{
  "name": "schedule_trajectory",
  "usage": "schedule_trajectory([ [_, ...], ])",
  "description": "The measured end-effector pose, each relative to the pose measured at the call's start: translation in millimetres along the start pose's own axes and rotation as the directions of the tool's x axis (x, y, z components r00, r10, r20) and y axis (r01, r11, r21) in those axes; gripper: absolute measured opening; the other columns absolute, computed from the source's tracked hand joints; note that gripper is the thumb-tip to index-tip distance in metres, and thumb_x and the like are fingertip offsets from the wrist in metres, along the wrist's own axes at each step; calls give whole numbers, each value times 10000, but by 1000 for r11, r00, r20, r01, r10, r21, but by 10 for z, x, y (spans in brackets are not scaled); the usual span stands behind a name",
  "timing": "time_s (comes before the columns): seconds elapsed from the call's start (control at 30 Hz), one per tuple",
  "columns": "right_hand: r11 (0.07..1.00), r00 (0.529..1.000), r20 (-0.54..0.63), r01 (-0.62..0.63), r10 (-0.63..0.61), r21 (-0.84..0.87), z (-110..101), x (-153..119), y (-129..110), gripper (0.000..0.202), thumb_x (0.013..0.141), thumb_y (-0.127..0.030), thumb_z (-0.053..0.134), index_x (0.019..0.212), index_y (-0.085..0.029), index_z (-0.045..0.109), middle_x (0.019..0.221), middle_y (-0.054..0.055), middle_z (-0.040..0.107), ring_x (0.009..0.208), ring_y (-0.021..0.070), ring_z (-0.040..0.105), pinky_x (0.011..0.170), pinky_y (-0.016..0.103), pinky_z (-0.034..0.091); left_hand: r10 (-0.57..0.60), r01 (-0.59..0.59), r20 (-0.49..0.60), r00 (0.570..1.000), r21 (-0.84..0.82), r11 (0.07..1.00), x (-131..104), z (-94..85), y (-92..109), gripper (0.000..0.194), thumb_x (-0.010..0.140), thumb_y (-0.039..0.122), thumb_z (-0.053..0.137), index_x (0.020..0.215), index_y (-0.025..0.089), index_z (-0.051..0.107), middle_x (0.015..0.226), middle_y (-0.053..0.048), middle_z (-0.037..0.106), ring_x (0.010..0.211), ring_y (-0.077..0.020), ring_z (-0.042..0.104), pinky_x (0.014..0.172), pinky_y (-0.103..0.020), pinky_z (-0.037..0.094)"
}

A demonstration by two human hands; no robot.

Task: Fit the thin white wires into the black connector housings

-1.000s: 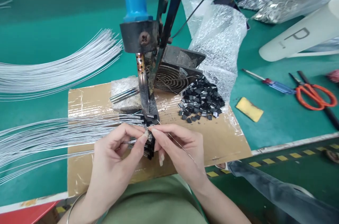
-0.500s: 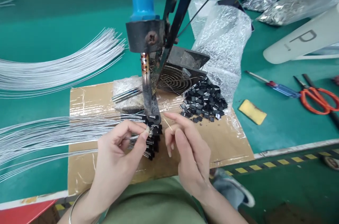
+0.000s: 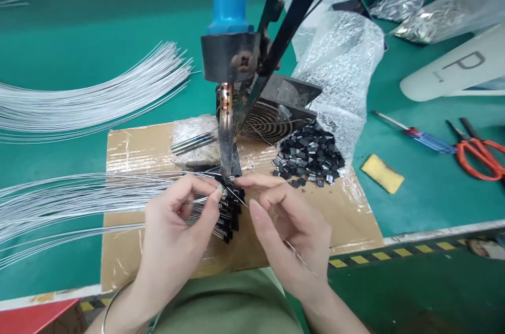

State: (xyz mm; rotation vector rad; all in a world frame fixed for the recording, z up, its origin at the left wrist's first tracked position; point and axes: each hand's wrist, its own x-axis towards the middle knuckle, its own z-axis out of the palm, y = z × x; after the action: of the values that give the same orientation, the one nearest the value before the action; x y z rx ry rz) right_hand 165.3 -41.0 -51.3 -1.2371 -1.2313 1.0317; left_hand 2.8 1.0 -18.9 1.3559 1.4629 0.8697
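Observation:
My left hand (image 3: 179,223) is closed in a pinch on a white wire, just below the tip of a blue-handled soldering iron (image 3: 226,139) clamped point-down. A small silvery piece shows at its fingertips, mostly hidden. My right hand (image 3: 294,223) pinches a thin solder wire (image 3: 239,199), whose free end reaches toward the left fingertips. More of this strand shows below the right palm. Under and beside the left fingers lie several black connectors (image 3: 226,223) in a row, joined to a bundle of white wires (image 3: 130,194) running left.
Loose small black pieces (image 3: 310,155) lie heaped beside a round fan grille (image 3: 264,123). A cardboard sheet (image 3: 130,255) covers the work area. Rightward are a yellow sponge (image 3: 382,173), a screwdriver (image 3: 430,139) and orange-handled scissors (image 3: 479,158). Another white wire bundle (image 3: 98,100) lies at back left.
My right hand has come closer to the left, bringing the solder wire's end near the left fingertips under the iron tip. The left hand keeps its pinch. The whole view has shifted slightly.

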Motion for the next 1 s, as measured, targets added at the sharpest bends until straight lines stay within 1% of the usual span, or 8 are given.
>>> schedule_trajectory([
  [0.13,999,1000,6,-22,22,45,30,10,3,189,985,-86,639,901,-246,585,1256,30,772,1158,182,734,1038,329,549,28,-28,-15,999,23,999,22,6,-5,121,904,189,711,785,205,704,843,10,763,746,-118,682,618,-196,494],
  [0.3,998,999,-10,-37,37,54,30,71,6,189,970,-98,663,863,-243,606,1243,29,791,1147,205,768,1048,356,575,55,-53,-47,997,47,997,49,9,9,119,893,162,714,785,210,703,818,35,744,681,-91,641,578,-180,470],
  [0.47,995,998,-21,-55,57,80,53,142,-10,203,961,-108,674,821,-241,609,1207,19,807,1110,201,783,1028,347,589,55,-54,-51,997,13,998,93,26,19,116,889,140,721,797,209,704,834,35,752,719,-93,662,640,-171,504],
  [0.53,994,998,-27,-61,64,90,61,157,-18,206,953,-104,681,814,-241,612,1204,21,809,1111,204,783,1028,351,591,48,-47,-57,997,25,999,103,22,32,118,888,147,720,789,209,704,827,34,751,684,-93,642,605,-184,484],
  [0.67,994,997,-35,-62,65,92,56,166,-32,214,944,-90,682,808,-242,615,1201,22,814,1107,206,783,1043,364,586,42,-36,-77,996,78,996,108,-3,62,126,880,153,713,770,212,697,800,36,739,598,-90,580,510,-217,402],
  [0.77,994,997,-43,-57,62,96,49,170,-38,210,943,-92,684,810,-241,618,1201,30,815,1111,215,783,1041,373,586,50,-45,-74,996,73,996,113,-8,64,125,878,156,709,770,217,691,779,40,720,574,-89,551,486,-229,364],
  [1.0,993,998,-34,-56,60,104,55,181,-44,215,948,-90,678,808,-242,617,1223,24,811,1125,213,778,1055,378,588,31,-28,-75,997,43,999,113,8,46,120,874,155,721,779,228,706,829,34,734,669,-110,617,514,-218,395],
])
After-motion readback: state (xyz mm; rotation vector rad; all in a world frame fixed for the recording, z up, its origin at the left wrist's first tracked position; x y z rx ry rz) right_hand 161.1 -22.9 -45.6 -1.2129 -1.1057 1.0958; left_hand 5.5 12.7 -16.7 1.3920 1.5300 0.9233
